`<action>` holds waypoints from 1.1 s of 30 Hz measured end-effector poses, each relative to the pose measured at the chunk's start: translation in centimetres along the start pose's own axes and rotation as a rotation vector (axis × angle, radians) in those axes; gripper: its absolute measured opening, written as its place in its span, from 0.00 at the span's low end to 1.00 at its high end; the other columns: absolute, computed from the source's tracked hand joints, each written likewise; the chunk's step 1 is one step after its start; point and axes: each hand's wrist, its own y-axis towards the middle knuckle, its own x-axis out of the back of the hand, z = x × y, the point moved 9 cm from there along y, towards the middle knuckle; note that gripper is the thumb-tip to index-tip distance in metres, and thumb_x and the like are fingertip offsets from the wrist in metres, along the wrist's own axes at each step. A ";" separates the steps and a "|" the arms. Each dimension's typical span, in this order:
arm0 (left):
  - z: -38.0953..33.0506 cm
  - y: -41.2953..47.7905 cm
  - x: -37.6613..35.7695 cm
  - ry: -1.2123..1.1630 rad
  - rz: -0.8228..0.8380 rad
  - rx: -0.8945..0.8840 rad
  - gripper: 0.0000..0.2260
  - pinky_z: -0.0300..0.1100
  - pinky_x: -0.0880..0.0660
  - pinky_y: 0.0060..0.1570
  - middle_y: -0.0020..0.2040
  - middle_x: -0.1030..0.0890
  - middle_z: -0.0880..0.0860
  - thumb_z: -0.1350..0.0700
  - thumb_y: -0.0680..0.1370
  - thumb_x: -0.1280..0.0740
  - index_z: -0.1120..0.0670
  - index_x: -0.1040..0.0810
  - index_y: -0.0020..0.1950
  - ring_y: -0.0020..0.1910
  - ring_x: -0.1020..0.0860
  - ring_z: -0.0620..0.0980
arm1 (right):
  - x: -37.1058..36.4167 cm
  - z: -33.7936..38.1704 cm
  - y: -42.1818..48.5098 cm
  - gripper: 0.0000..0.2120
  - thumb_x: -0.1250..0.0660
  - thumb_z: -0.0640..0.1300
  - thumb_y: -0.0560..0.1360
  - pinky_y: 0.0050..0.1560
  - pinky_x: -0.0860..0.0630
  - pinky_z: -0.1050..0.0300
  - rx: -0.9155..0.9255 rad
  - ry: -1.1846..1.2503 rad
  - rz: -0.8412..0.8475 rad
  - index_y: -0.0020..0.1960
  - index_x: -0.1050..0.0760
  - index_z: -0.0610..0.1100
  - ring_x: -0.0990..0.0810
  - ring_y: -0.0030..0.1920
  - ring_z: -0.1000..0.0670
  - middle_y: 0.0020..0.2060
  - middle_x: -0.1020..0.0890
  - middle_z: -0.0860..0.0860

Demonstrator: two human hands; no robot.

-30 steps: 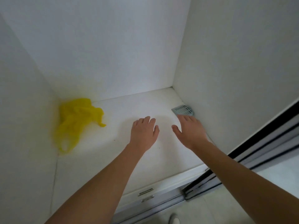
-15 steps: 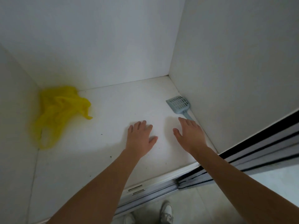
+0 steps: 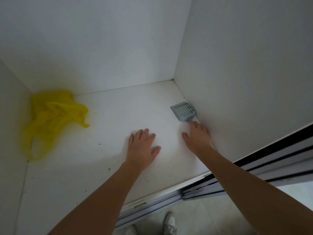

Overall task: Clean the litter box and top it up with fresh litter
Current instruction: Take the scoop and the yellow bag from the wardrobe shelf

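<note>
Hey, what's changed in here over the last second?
The right hand has closed in on the blue litter scoop by the right wall; its fingers now touch the handle, without gripping. The left hand stays spread over the white shelf, and the yellow bag lies unmoved in its corner.

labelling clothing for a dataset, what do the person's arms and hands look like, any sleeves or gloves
The left hand and right hand wear no gloves, and no ring, watch or bracelet shows on them. Behind them the arms are bare up to the frame edge, with no sleeves in view.
</note>
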 end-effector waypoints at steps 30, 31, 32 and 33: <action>-0.2 0.0 0.2 -0.022 0.201 0.030 0.26 0.56 0.47 0.77 0.80 0.41 0.52 0.37 0.81 0.44 0.47 0.36 0.76 0.78 0.44 0.56 | -0.1 2.7 0.4 0.06 0.35 0.43 0.80 0.40 0.35 0.58 0.165 -0.014 0.022 0.54 0.29 0.43 0.29 0.41 0.50 0.43 0.29 0.49; -0.2 0.0 0.2 -0.019 0.201 0.030 0.26 0.56 0.47 0.77 0.80 0.41 0.52 0.37 0.81 0.45 0.47 0.36 0.76 0.78 0.44 0.56 | -0.1 2.8 0.5 0.06 0.35 0.43 0.80 0.41 0.34 0.58 0.160 -0.021 0.032 0.54 0.30 0.43 0.30 0.41 0.50 0.43 0.29 0.49; -0.2 0.0 0.2 -0.017 0.201 0.031 0.26 0.56 0.46 0.77 0.80 0.40 0.52 0.37 0.81 0.44 0.47 0.36 0.76 0.78 0.43 0.56 | -0.1 3.0 0.5 0.06 0.35 0.42 0.79 0.41 0.34 0.58 0.158 -0.027 0.043 0.55 0.30 0.42 0.29 0.41 0.50 0.44 0.27 0.48; -0.3 0.0 0.2 -0.017 0.200 0.032 0.26 0.56 0.46 0.76 0.80 0.40 0.52 0.37 0.81 0.44 0.47 0.36 0.76 0.78 0.43 0.56 | 0.0 3.1 0.6 0.07 0.35 0.42 0.79 0.41 0.34 0.58 0.157 -0.031 0.050 0.55 0.30 0.42 0.29 0.41 0.50 0.45 0.26 0.47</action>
